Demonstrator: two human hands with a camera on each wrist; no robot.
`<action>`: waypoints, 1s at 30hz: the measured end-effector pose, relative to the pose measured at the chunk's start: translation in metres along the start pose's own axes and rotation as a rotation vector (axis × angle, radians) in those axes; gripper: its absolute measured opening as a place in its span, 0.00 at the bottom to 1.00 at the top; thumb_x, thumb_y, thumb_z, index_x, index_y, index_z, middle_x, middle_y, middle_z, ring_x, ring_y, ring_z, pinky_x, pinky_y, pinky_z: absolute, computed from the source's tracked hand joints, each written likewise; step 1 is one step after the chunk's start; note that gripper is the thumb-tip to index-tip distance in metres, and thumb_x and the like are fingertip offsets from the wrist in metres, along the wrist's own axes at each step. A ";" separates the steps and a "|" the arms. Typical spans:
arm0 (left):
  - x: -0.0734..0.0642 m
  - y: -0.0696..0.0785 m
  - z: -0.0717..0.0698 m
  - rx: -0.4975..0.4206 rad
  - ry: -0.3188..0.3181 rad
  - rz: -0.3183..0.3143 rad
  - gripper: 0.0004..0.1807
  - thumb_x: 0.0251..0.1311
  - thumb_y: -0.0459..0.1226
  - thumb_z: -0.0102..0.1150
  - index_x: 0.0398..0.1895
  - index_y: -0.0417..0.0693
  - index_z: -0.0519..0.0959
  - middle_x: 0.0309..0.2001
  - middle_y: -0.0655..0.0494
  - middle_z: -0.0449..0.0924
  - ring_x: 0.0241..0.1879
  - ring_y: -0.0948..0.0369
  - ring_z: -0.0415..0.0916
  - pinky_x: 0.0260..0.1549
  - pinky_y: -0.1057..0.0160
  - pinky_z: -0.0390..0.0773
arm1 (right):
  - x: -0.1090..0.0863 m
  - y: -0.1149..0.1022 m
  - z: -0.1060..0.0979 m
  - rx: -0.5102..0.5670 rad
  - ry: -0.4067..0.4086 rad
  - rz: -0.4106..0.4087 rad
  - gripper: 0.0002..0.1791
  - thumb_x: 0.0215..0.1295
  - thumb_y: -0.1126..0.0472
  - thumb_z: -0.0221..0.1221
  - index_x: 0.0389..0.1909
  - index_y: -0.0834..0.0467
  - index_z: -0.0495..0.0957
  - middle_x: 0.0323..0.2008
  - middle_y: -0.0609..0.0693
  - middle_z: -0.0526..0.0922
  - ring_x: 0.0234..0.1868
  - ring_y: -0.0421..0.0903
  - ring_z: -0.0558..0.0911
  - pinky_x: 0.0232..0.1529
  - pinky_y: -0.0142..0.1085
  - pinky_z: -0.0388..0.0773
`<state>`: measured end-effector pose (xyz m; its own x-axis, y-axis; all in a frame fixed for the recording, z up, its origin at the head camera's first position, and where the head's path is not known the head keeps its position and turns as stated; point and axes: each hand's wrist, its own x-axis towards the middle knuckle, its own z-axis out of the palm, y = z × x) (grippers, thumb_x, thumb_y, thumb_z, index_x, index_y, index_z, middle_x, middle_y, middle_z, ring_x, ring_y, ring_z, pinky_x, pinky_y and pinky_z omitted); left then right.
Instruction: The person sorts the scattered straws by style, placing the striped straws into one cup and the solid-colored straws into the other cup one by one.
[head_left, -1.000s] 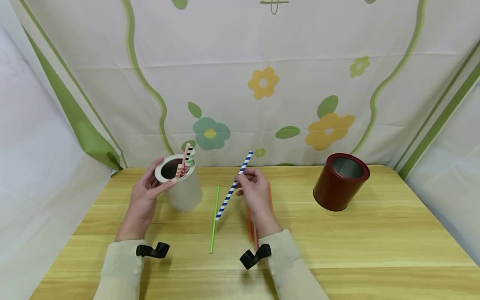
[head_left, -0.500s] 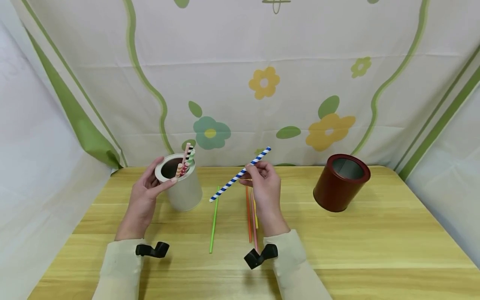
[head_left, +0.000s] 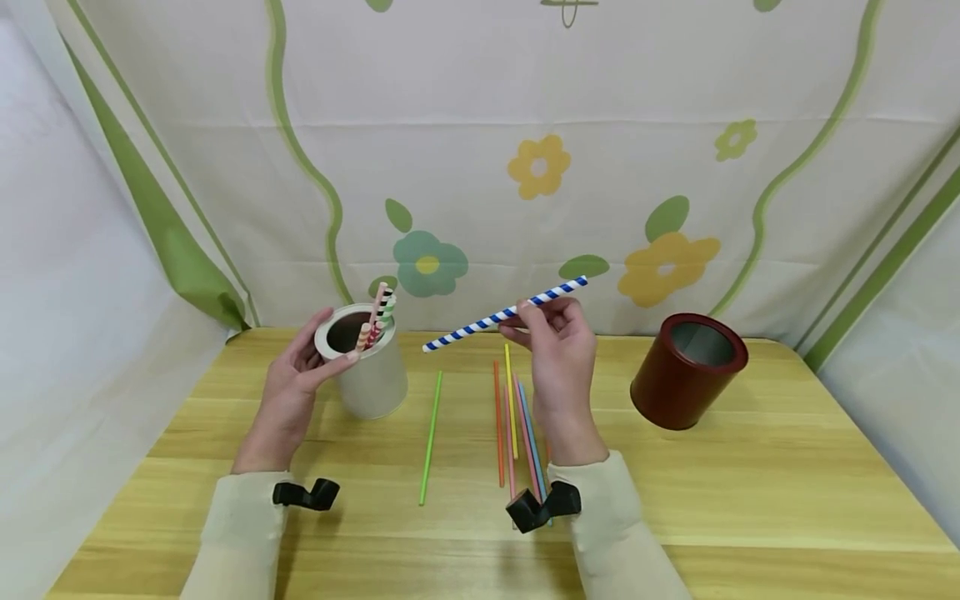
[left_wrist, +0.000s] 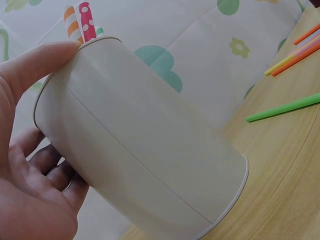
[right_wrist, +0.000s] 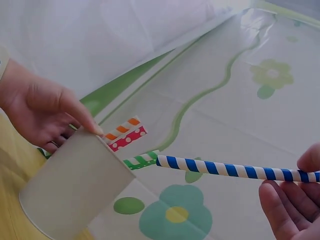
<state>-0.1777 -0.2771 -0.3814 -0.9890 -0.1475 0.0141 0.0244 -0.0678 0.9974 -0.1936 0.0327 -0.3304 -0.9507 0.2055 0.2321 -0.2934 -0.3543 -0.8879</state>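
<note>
- The right hand (head_left: 564,367) pinches a blue-and-white spiral-striped straw (head_left: 480,324) between thumb and fingers; its longer free end points leftward, toward the can.
- The left hand (head_left: 288,392) grips an off-white cylindrical can (head_left: 372,385), thumb at the rim.
- Patterned straws (head_left: 377,306) lean inside that can.
- A thin, bright-green stick (head_left: 431,437) lies between the hands.
</note>
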 end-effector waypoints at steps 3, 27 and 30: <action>0.000 0.000 0.000 -0.002 0.004 0.005 0.46 0.69 0.32 0.70 0.86 0.59 0.60 0.85 0.50 0.58 0.75 0.62 0.63 0.63 0.78 0.71 | 0.000 -0.005 -0.001 -0.006 -0.011 -0.017 0.05 0.77 0.65 0.63 0.43 0.56 0.74 0.36 0.49 0.86 0.39 0.45 0.91 0.48 0.42 0.91; 0.001 0.000 -0.001 0.025 0.001 -0.004 0.46 0.69 0.33 0.71 0.86 0.62 0.61 0.86 0.50 0.57 0.79 0.59 0.61 0.64 0.78 0.71 | 0.008 -0.016 0.009 -0.016 -0.037 -0.090 0.05 0.76 0.66 0.63 0.43 0.57 0.76 0.37 0.49 0.86 0.40 0.45 0.91 0.49 0.41 0.91; 0.002 0.000 -0.002 0.024 -0.004 -0.001 0.46 0.69 0.33 0.71 0.86 0.60 0.60 0.86 0.50 0.57 0.79 0.59 0.61 0.63 0.78 0.71 | 0.009 -0.015 0.017 -0.009 -0.056 -0.091 0.06 0.75 0.68 0.64 0.43 0.57 0.75 0.37 0.49 0.85 0.39 0.44 0.90 0.49 0.41 0.91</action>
<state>-0.1795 -0.2792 -0.3816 -0.9896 -0.1434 0.0130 0.0196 -0.0443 0.9988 -0.1998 0.0246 -0.3084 -0.9243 0.1855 0.3336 -0.3783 -0.3284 -0.8655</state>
